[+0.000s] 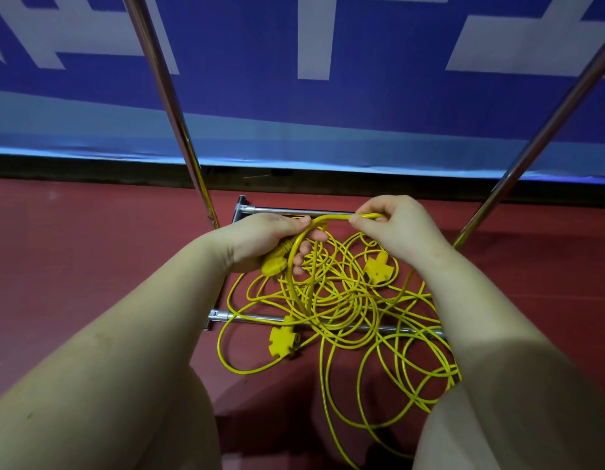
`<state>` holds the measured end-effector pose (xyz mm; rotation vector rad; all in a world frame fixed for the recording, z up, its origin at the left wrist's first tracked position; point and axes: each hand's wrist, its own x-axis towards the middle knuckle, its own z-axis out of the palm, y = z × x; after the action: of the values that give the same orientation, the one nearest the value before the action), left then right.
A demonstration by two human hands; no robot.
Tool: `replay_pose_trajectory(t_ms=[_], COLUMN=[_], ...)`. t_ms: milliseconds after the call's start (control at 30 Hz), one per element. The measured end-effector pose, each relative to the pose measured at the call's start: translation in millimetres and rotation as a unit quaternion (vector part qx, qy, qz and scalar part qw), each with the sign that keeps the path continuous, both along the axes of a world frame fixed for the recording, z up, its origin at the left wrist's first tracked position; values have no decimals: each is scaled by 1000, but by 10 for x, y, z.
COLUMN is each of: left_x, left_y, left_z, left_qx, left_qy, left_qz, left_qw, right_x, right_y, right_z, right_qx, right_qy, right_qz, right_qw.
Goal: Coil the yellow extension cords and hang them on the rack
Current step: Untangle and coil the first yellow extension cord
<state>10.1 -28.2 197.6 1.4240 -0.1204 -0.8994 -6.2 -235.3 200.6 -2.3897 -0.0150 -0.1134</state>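
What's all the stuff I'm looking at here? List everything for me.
Extension cords: tangled pile, yellow, on the floor over the rack's base bars.
Socket blocks: two visible, yellow, in the pile; second.
Plug: one, yellow, in the left hand.
Rack: one, chrome, two slanted poles and two base bars.
Floor: red.
Banner: one, blue and white, behind the rack.
Left hand: grips plug and cord loop.
Right hand: pinches the cord.

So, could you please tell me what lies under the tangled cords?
Under the cords lie the red floor and the rack's lower bar. The bar's middle is covered by loops.
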Motion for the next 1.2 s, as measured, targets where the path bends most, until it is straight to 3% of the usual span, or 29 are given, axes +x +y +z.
replay_pose_trajectory(t_ms=[233, 433, 600, 667, 733, 833, 967, 1067, 1200], left_x=[28, 186, 311, 319, 309, 279, 198, 123, 73], left_y=[-22, 160, 276, 280, 243, 174, 119, 41, -55], left_z=[-28, 40, -11, -32, -57, -77, -108, -142, -146], left_qx=[-13, -99, -142, -133, -108, -73, 13, 48, 22], left_qy=[-36, -66, -69, -69, -69, -85, -144, -136, -103], left_qz=[3, 158, 300, 310, 312, 301, 208, 106, 52], left_qw=[999, 980, 941, 939, 941, 947, 967, 984, 993], right_x=[6, 8, -38, -28, -24, -37, -42, -14, 42], right_y=[4, -105, -142, -134, -89, 11, 86, 97, 82], right_z=[-46, -176, -146, -151, -147, -110, -2, 41, 62], right_qx=[3, -102, -288, -225, -96, 88, 259, 408, 606], right_qy=[10, 185, 279, 270, 273, 307, 285, 252, 222], right_qz=[25, 68, 104, 92, 65, 50, 16, -37, -126], right_qw=[1000, 975, 910, 932, 955, 946, 923, 877, 753])
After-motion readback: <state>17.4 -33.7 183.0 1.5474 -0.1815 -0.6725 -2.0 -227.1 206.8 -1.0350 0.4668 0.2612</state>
